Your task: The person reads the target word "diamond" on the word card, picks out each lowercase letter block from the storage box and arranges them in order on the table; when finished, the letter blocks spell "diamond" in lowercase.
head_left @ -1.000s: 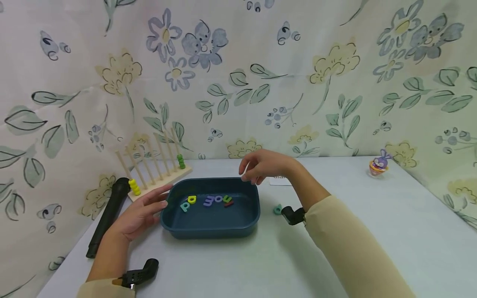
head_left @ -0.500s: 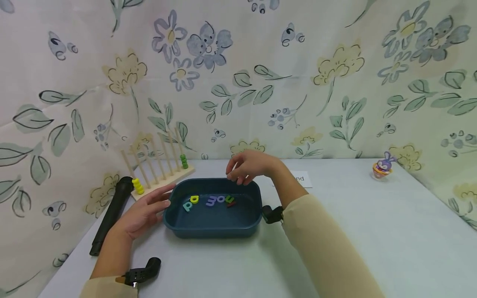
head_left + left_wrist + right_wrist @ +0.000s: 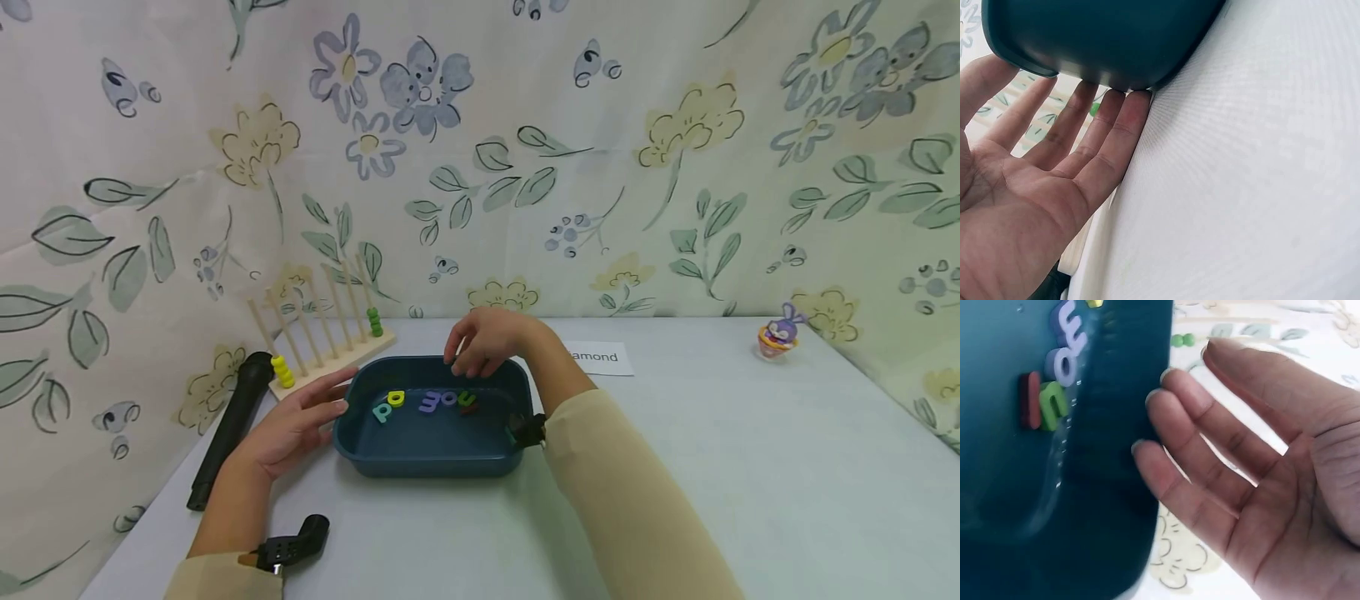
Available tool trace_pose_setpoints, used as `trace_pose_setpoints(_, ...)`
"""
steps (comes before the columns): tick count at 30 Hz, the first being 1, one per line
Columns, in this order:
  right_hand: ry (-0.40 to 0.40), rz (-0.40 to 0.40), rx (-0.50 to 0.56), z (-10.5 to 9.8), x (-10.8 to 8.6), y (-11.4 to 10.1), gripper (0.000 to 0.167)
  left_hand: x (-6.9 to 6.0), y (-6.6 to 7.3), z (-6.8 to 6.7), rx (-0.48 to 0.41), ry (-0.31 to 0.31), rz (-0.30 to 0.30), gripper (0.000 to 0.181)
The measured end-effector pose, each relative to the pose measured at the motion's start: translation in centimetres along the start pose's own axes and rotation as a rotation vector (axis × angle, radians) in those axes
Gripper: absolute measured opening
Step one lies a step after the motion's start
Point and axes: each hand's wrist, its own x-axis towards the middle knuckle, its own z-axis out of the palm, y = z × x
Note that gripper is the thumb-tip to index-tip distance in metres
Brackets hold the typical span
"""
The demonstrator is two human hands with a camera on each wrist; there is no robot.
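Observation:
A dark blue tray (image 3: 431, 467) holds several letters: a teal one (image 3: 382, 412), a yellow one (image 3: 396, 398), a purple m (image 3: 429, 402), a purple o (image 3: 1062, 367), a green n (image 3: 1053, 405) and a red bar-shaped piece (image 3: 1030, 401). At the tray's left side my left hand (image 3: 296, 429) has its fingers extended; in the left wrist view the fingertips touch the tray's wall (image 3: 1104, 50). My right hand (image 3: 491, 340) hovers at the tray's back right rim, fingers loosely bent and holding nothing in the right wrist view.
Left of the tray lie a black cylindrical object (image 3: 225, 429) and a wooden peg rack (image 3: 333, 363) with yellow and green beads. Behind my right forearm is a white card (image 3: 603, 358) reading "amond" in its visible part. A purple rabbit toy (image 3: 780, 332) stands at the back right.
My right hand has moved left, over the tray's back rim, uncovering more of the card. The teal piece seen near my right wrist earlier is now out of sight. My left hand stays by the tray.

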Motion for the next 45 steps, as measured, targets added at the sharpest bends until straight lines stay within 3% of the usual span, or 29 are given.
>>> trace_pose_setpoints(6, -0.016, 0.060, -0.091, 0.7, 0.6, 0.7, 0.020, 0.0, 0.1, 0.0, -0.006, 0.002, -0.007, 0.063)
trace_pose_setpoints(12, -0.085, 0.120, -0.097, 1.0, 1.0, 1.0, 0.026, 0.1, 0.1, 0.1, -0.021, 0.006, -0.013, 0.063)
trace_pose_setpoints(20, -0.128, 0.187, -0.169, 1.2, 0.8, 1.0, 0.016, 0.0, 0.0, 0.0, -0.033, 0.008, -0.009, 0.063)
trace_pose_setpoints(29, -0.178, 0.247, -0.202, 1.4, 1.0, 0.8, 0.018, 0.0, 0.0, 0.1, -0.023, 0.012, 0.001, 0.063)
trace_pose_setpoints(34, -0.189, 0.225, -0.174, 1.7, 1.3, 1.2, 0.016, 0.2, 0.0, 0.2, -0.016, 0.016, -0.004, 0.063)
trace_pose_setpoints(45, -0.311, 0.148, -0.092, 2.4, 2.6, 0.3, 0.022, 0.2, -0.1, 0.2, -0.030, 0.021, -0.010, 0.063)
